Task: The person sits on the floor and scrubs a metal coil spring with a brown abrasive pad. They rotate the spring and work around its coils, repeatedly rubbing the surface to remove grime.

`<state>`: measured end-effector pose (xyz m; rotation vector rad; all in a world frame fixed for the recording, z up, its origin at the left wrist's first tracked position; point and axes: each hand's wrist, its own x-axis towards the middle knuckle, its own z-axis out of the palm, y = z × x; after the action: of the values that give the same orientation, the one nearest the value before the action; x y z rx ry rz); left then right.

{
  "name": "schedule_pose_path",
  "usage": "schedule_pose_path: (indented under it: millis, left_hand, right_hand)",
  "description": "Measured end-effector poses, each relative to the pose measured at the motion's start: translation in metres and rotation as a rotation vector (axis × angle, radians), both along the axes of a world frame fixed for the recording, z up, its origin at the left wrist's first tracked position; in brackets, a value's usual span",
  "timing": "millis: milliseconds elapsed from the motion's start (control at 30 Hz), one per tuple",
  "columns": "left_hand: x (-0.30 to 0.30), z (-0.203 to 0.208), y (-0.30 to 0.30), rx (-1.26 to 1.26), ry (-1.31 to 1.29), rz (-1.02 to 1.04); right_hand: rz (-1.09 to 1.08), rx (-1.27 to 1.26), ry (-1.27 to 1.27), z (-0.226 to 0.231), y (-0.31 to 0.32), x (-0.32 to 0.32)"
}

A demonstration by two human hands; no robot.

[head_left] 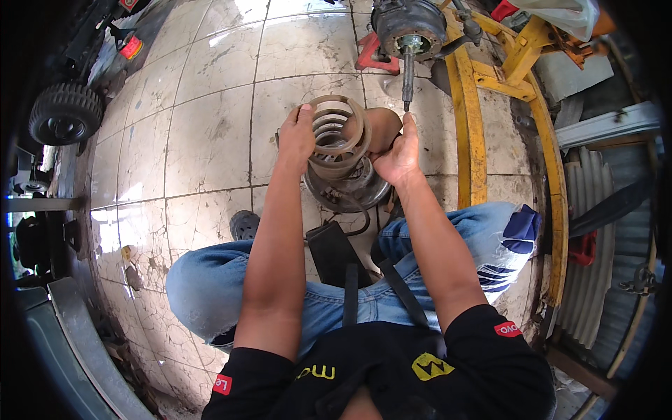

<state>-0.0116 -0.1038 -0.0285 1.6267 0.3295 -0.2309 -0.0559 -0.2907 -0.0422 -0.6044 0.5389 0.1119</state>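
Coil spring [360, 143]: at 12 o'clock from the view centre, directly above a dark round base [322, 192]. Left hand [297, 138]: at the spring's 9 o'clock side, fingers closed around the coil rim, thumb side uppermost. Right hand [399, 157]: at the spring's 4 o'clock side, palm turned inward, thumb extended toward 12 o'clock. Its other fingers are hidden behind a brown cylinder [385, 128]; their opening and any grip cannot be determined. The cylinder sits at the spring's 2 o'clock side. Drum [408, 24]: at 1 o'clock, shaft [407, 78] pointing toward 6 o'clock. Yellow frame [470, 133]: at 2 o'clock. Wheel [65, 114]: at 10 o'clock.
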Motion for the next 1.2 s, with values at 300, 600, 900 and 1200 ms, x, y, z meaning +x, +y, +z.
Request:
schedule_pose_path:
  millis: [300, 600, 900, 1200]
  left_hand:
    - [0.000, -0.005, 0.000, 0.013, -0.008, -0.006]
    - [0.001, -0.003, -0.001, 0.016, -0.016, 0.049]
    - [0.002, -0.004, 0.000, 0.012, -0.026, 0.036]
    - [0.005, -0.010, 0.001, -0.036, -0.044, 0.048]
  right_hand:
    - [0.190, -0.082, 0.067, 0.002, 0.001, -0.005]
    - [0.206, -0.107, 0.073, 0.000, 0.020, -0.014]
    - [0.193, -0.053, 0.067, 0.003, 0.030, -0.019]
    - [0.158, -0.012, 0.076, 0.001, 0.043, -0.032]
